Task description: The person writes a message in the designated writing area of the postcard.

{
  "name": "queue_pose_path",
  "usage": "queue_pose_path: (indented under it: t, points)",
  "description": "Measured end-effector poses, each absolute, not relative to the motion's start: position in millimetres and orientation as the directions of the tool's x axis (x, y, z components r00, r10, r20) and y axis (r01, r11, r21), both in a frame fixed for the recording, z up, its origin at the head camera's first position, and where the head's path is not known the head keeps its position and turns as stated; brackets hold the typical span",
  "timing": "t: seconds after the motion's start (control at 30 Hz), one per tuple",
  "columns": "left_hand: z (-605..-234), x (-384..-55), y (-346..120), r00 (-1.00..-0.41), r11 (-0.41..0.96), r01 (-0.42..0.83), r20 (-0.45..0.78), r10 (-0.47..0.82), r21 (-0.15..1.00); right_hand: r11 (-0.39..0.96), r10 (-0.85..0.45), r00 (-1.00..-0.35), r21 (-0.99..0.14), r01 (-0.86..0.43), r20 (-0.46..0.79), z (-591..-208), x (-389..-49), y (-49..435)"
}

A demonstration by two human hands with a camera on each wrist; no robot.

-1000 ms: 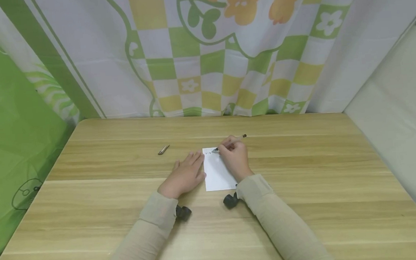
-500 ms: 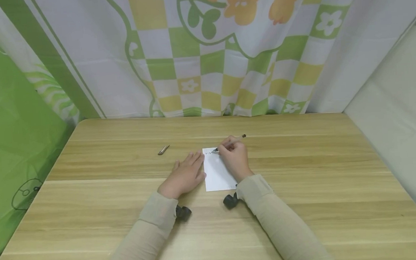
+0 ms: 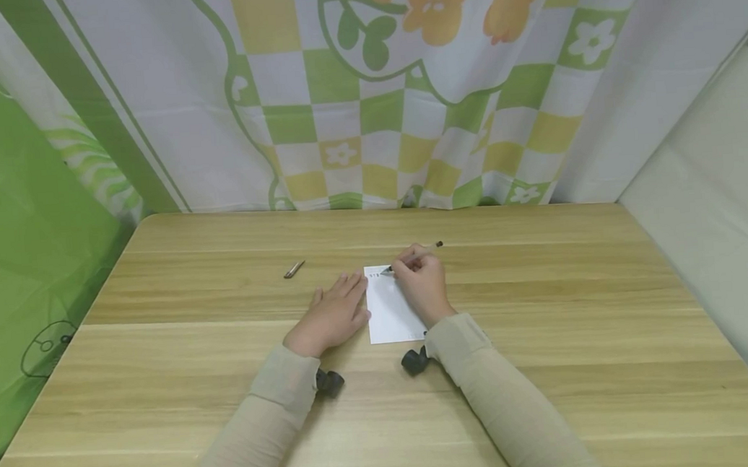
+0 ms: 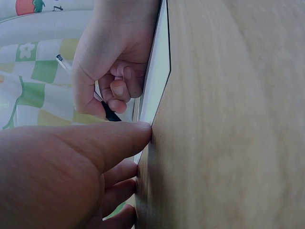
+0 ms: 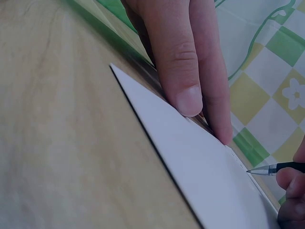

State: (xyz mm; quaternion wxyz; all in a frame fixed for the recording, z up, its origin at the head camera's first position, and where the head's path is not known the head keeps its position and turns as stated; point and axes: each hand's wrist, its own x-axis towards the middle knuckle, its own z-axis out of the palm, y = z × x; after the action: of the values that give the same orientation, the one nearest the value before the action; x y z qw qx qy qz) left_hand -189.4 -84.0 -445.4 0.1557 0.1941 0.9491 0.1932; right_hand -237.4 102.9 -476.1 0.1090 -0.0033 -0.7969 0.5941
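Observation:
A small white sheet of paper (image 3: 392, 312) lies on the wooden table, with a short row of dark marks near its upper left corner. My right hand (image 3: 424, 280) grips a pen (image 3: 426, 250) with a clear barrel and a dark grip section, its tip at the row of marks. In the right wrist view the pen tip (image 5: 257, 171) is right at the paper's surface. My left hand (image 3: 330, 316) lies flat with fingers extended, thumb and fingertips at the paper's left edge. The left wrist view shows that thumb (image 4: 128, 136) touching the edge.
A pen cap (image 3: 295, 269) or similar small slim piece lies on the table (image 3: 196, 390) left of the paper. Black wrist camera mounts (image 3: 329, 383) sit by both cuffs. A checked floral curtain (image 3: 379, 117) hangs behind the table, and a pale wall panel stands at the right.

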Motion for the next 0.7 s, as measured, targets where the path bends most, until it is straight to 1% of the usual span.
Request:
queue_pose_path:
  t: [0.7]
  points:
    - [-441.9, -187.8, -84.6, -0.872, 0.850, 0.322, -0.219, 0.437, 0.416, 0.306, 0.130, -0.974, -0.942, -0.138, 0.185, -477.2, -238.7, 103.3]
